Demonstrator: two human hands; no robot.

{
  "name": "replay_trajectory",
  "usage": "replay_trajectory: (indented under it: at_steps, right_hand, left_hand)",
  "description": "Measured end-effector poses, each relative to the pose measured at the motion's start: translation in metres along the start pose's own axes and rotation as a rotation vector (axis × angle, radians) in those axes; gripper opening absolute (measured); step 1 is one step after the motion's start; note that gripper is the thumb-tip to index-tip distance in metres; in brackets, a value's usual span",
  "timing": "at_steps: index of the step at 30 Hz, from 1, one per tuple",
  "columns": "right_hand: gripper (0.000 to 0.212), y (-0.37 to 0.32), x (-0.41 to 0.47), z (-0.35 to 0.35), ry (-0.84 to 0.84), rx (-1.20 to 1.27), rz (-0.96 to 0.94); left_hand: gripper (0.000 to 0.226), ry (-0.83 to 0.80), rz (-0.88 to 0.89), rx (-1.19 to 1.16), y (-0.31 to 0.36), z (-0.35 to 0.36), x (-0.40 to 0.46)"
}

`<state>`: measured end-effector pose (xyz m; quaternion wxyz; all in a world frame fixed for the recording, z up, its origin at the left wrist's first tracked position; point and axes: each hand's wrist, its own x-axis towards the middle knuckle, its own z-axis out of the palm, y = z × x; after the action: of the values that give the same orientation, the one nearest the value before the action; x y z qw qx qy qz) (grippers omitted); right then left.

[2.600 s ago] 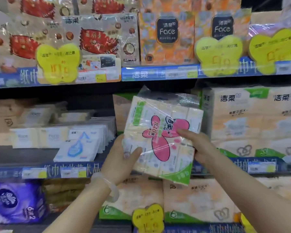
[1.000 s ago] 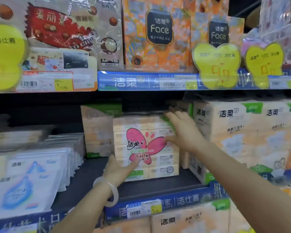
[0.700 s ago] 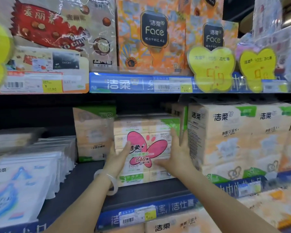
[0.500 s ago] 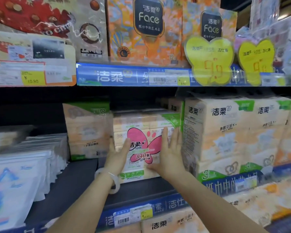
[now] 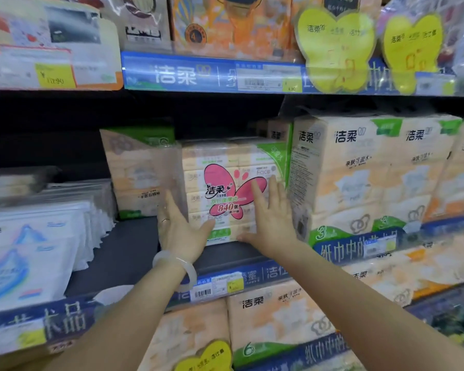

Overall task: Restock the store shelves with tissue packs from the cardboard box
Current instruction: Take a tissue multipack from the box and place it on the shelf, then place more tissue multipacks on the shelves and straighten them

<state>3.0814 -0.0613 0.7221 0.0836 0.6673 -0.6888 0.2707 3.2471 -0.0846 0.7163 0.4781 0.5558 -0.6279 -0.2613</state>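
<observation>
A tissue pack (image 5: 220,167) with a pink butterfly label stands upright on the dark middle shelf (image 5: 129,253), between a beige pack on its left and taller packs on its right. My left hand (image 5: 181,231), with a pale bangle at the wrist, lies flat against the pack's lower left front and side. On the lower right front my right hand (image 5: 272,218) rests flat, fingers spread and pointing up. Neither hand wraps around the pack. The cardboard box is out of view.
A beige tissue pack (image 5: 140,172) stands left of the butterfly pack, and tall beige packs (image 5: 364,178) fill the right. Flat white packs (image 5: 38,242) lie at the left. Yellow butterfly price tags (image 5: 335,46) hang from the upper shelf's blue rail (image 5: 198,73).
The butterfly pack went from being held in the air to standing on the middle shelf. Both hands shifted from gripping it to pressing flat on its front, and the pack slid further back.
</observation>
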Motion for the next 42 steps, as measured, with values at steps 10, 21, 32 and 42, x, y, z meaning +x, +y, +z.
replay_trajectory:
  at_steps: [10, 21, 32, 42]
  right_hand:
    - [0.09, 0.002, -0.079, 0.011, -0.039, 0.131, -0.133]
    - [0.084, 0.089, -0.182, 0.037, -0.221, 0.052, 0.064]
    - [0.084, 0.209, -0.285, 0.103, -0.74, 0.023, 0.35]
    - [0.083, 0.325, -0.377, 0.193, -1.108, 0.052, 0.366]
  left_hand:
    - [0.075, -0.045, 0.397, 0.048, -0.012, 0.0, -0.088]
    - [0.073, -0.54, 0.205, 0.343, -0.065, 0.089, -0.181]
    - [0.076, -0.837, -0.1, 0.577, -0.123, 0.207, -0.27]
    - [0.075, -0.79, -0.548, 0.572, -0.21, 0.303, -0.385]
